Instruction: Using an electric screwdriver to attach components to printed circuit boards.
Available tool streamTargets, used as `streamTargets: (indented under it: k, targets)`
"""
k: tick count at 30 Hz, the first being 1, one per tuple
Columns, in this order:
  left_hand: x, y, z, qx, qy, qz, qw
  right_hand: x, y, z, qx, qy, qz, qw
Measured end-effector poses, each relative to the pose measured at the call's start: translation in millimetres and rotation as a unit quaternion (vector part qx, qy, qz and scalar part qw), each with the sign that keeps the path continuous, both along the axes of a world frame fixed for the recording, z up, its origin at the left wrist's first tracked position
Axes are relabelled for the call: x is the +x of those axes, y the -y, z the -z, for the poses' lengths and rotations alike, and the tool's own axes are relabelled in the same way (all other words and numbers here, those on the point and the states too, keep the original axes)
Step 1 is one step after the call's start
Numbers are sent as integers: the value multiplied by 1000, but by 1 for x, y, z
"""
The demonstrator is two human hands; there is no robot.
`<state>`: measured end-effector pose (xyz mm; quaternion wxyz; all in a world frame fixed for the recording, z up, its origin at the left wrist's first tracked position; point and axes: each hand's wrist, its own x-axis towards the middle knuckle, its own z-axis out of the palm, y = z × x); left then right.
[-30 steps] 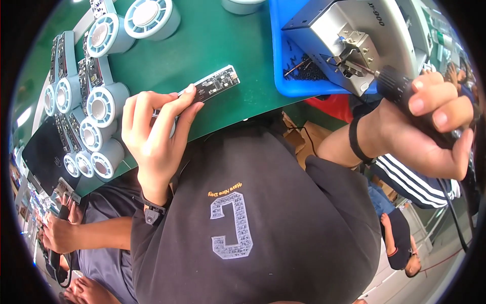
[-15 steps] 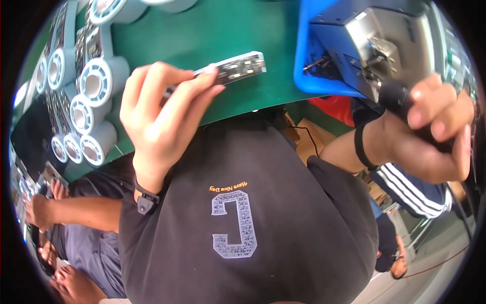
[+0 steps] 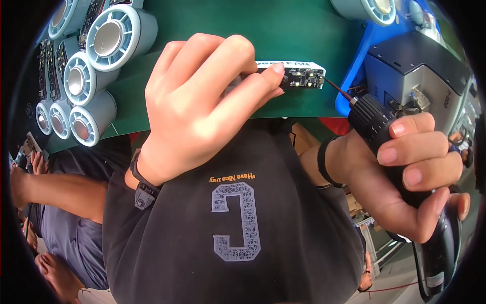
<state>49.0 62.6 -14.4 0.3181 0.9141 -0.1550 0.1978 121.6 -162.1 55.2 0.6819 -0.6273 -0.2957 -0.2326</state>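
Note:
My left hand (image 3: pixel 202 96) is closed around a white fan handle (image 3: pixel 306 78) with a black circuit board bared along its side. The far part of this piece is hidden under my fingers. My right hand (image 3: pixel 405 167) grips a black electric screwdriver (image 3: pixel 372 119), its body slanting up and to the left. The thin bit reaches the right end of the board; whether it touches cannot be told. Both hands are above the front part of the green table (image 3: pixel 228 20).
Several pale blue round fans (image 3: pixel 111 38) with open handles lie in rows at the left, and another fan (image 3: pixel 367 7) is at the top right. A grey metal machine (image 3: pixel 400 63) stands in a blue tray (image 3: pixel 349 81) at right. A co-worker's arm (image 3: pixel 66 195) shows at lower left.
My left hand has moved right with the fan handle. My right hand has brought the screwdriver down and left from the machine, so its bit is now at the board's end.

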Motion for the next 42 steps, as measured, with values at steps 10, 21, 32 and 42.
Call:
streamTargets:
  k: [10,21,32,42]
  targets:
    - [1,1,8,-10,21,-8,1000,-9,-35,2,60,-93,73,991]
    - [-1,1,8,-6,22,-16,1000,18,11,11,-32,-35,-129,991]
    - [0,0,8,-2,25,-18,1000,-1,-32,15,-3,-111,-39,993]
    - [2,2,-15,14,-53,-9,998,-4,21,-17,51,0,78,996]
